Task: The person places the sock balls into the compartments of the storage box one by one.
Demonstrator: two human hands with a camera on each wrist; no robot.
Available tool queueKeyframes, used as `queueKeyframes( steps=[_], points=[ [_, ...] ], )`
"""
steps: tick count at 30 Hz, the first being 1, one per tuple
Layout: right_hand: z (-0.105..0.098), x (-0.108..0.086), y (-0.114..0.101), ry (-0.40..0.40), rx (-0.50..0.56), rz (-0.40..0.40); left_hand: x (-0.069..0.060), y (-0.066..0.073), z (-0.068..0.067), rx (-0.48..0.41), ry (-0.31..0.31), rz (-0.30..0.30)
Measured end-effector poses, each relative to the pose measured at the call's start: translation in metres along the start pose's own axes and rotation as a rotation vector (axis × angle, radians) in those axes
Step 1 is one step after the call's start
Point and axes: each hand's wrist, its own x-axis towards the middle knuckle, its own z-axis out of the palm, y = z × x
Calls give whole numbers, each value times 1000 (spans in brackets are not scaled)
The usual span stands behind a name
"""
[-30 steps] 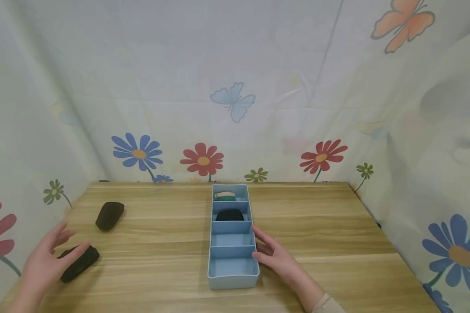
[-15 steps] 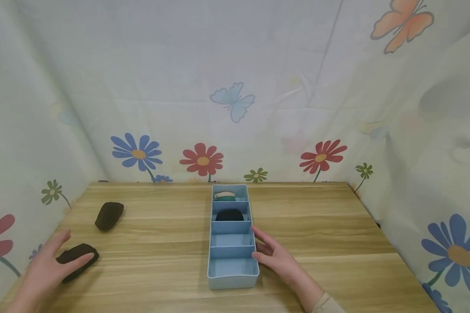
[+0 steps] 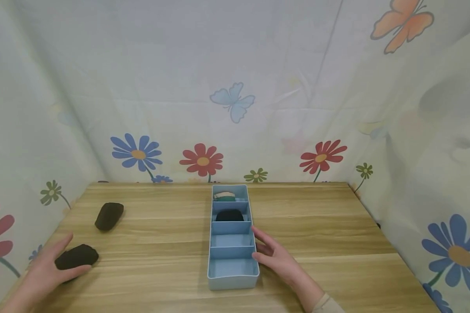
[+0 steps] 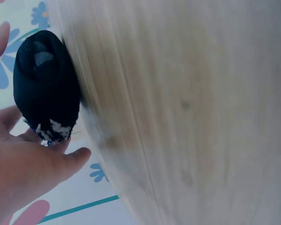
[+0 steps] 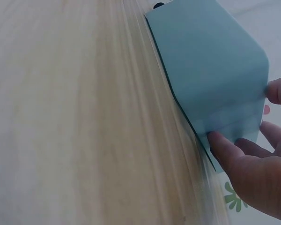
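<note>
A dark rolled cloth bundle (image 3: 77,257) lies on the table at the front left. My left hand (image 3: 43,274) is spread around its near left side, thumb and fingers apart; the left wrist view shows the bundle (image 4: 47,89) beside my fingers, and whether they touch it I cannot tell. A second dark bundle (image 3: 109,216) lies farther back. My right hand (image 3: 280,261) rests its fingertips on the right side of a long blue divided box (image 3: 232,283); in the right wrist view they lie against the box wall (image 5: 210,61).
In the box's rear compartment sits a green and beige bundle (image 3: 225,197), and a black one (image 3: 229,215) fills the compartment in front of it. The box's two front compartments hold nothing. Flower-printed cloth (image 3: 235,143) surrounds the wooden table (image 3: 160,243) behind and at both sides.
My left hand has come down around the front-left bundle, its fingers moving lower and its thumb now along the near side. My right hand and the box have stayed put.
</note>
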Motion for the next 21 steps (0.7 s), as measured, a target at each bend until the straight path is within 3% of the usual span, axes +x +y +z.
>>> queueKeyframes(
  steps=[5,15,21],
  points=[
    [0,0,0,1,-2,1,-1,-8,1,-11,-23,38],
    [-1,1,0,-1,1,6,-3,-22,-3,-69,-92,4],
    [-2,1,1,-4,-1,6,-3,-27,0,-114,-71,36]
  ],
)
